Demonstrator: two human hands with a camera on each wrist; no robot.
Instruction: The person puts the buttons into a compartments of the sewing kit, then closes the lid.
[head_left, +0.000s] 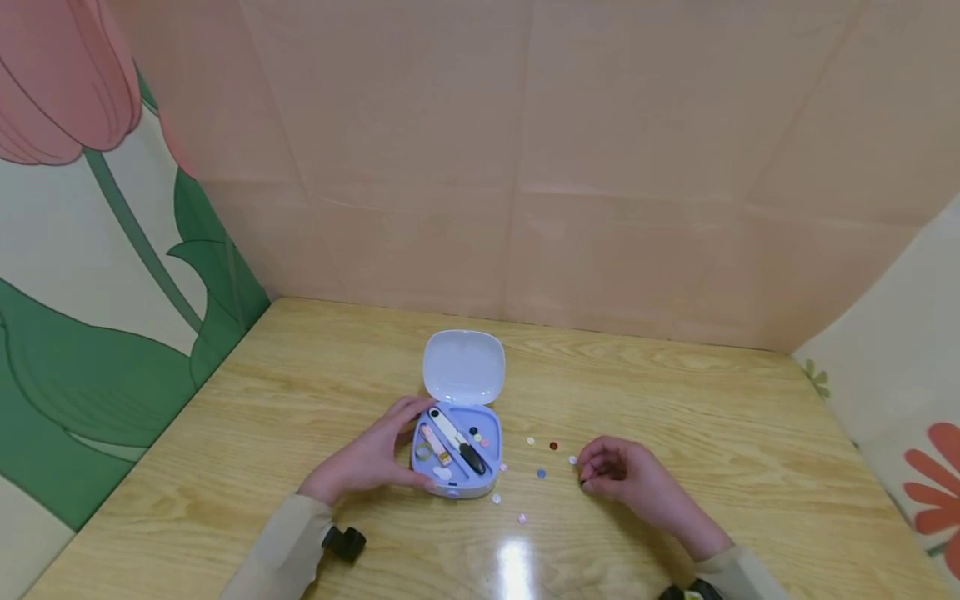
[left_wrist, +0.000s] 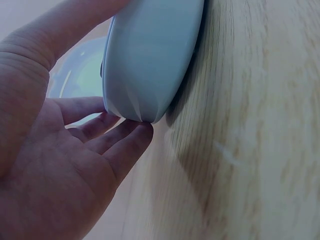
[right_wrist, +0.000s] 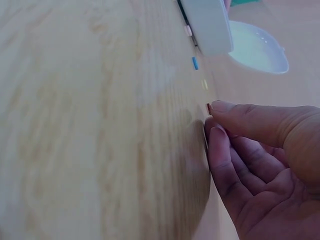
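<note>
Wooden table (head_left: 675,400), pink panel wall behind. One lavender sewing case (head_left: 455,467) lying open mid-table, lid (head_left: 463,367) tipped back. Inside: one black-handled tool, one ring, one pink piece, few small buttons. Seven or so loose buttons (head_left: 542,473) scattered just right of the case. Left hand (head_left: 375,458) bracing the case's left wall, fingers spread. Right hand (head_left: 622,475) right of the case, fingertips (right_wrist: 220,107) pinching together at a button; grasp unclear.

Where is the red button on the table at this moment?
In the head view, the red button lies on the wooden table, right of the open case and just left of the right hand.
</note>
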